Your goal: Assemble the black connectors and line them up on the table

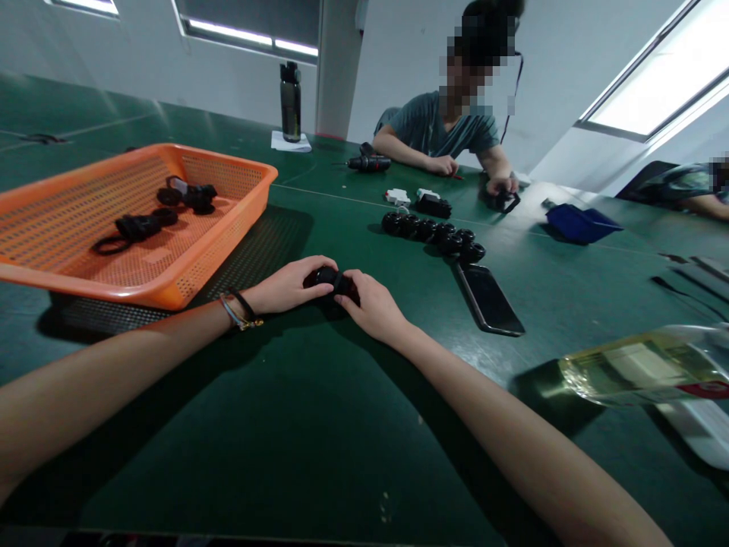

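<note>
Both hands are closed around one small black rounded part (338, 282) just above the green table (296, 425). My left hand (296, 284) grips its left end, thumb along the near side. My right hand (371, 304) holds its right end, fingers curled over it. The exact kind of part is hidden by the fingers. Beyond my right hand, several shiny black round parts (427, 229) stand in a double row. To the left, an orange plastic basket (228, 254) holds a few black parts (140, 226), some with loops.
A phone (490, 298) lies right of my hands, and a bottle of yellowish liquid (643, 365) rests further right. Across the table are a power drill (369, 162), a dark drinking bottle (290, 102), a blue bin (582, 222) and a co-worker (438, 129) handling a black item.
</note>
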A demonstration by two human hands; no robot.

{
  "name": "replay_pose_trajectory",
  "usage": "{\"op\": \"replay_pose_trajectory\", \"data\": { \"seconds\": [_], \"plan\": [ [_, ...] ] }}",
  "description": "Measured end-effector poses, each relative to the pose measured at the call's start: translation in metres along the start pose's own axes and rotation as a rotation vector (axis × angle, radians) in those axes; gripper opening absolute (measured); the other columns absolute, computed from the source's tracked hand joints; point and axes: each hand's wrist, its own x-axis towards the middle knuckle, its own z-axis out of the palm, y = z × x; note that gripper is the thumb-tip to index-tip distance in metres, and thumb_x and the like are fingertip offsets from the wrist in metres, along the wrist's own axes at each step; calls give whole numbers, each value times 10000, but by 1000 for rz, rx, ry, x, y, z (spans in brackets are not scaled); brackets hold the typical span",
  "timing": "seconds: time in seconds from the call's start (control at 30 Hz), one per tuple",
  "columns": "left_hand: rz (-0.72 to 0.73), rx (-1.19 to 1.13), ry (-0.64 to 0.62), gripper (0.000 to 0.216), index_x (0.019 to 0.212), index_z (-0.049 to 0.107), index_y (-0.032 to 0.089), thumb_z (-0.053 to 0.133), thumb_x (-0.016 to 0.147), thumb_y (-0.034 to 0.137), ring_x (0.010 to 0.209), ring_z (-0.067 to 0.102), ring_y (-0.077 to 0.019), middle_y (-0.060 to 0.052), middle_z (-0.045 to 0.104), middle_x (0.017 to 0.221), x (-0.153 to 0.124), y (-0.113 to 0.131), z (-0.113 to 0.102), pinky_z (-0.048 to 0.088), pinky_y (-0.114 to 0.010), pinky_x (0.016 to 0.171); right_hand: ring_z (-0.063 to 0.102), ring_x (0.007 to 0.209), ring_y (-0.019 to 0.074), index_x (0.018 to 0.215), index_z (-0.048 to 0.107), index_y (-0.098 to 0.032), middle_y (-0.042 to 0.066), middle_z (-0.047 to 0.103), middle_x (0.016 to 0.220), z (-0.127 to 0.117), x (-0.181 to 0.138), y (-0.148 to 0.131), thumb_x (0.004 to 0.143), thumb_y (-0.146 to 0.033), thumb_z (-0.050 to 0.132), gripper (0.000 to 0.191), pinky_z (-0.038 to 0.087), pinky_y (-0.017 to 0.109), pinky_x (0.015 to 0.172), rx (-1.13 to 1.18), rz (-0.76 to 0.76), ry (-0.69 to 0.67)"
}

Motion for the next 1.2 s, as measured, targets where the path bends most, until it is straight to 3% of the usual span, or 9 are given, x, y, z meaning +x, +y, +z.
{"op": "replay_pose_trajectory", "data": {
  "seconds": [1.2],
  "plan": [
    [-29,-6,-13,372,1076,495,153,447,795,391,962,535,-207,-72,574,1076,0,3,-1,411,-328,860,536,800,169,1078,494,-106,103,585,938,0,0,-1,832,-280,495,301,435,313,718,0,6,-12]
  ]
}}
